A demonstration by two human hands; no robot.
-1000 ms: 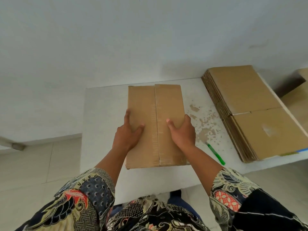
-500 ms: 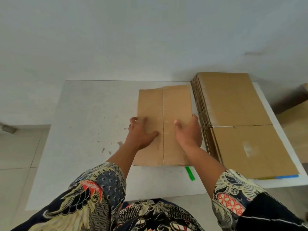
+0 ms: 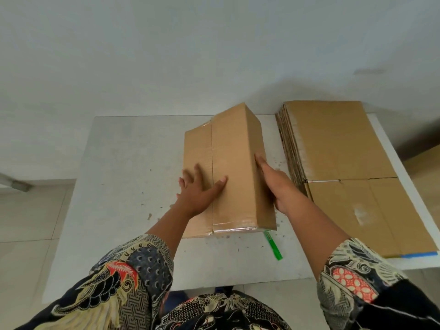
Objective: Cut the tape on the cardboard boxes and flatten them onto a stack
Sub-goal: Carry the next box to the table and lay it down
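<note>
A taped cardboard box [image 3: 235,148] lies on the white table [image 3: 128,163], tipped so that its right side is raised and its left edge stays low. Clear tape runs along its centre seam and over the near end. My left hand [image 3: 200,194] presses flat on the box's top, fingers spread across the seam. My right hand [image 3: 278,186] lies against the box's right side with straight fingers; its thumb is hidden. A stack of flattened boxes [image 3: 338,144] sits just right of the box. A green cutter [image 3: 273,246] lies on the table by the box's near right corner.
The table's back edge meets a white wall. Tiled floor shows left of the table. More cardboard [image 3: 428,163] stands beyond the table's right edge. A strip of blue tape [image 3: 419,254] marks the stack's near corner.
The box lay flat under both hands; now its right side has risen. My right hand moved from the top to the right side. My left hand stays on top.
</note>
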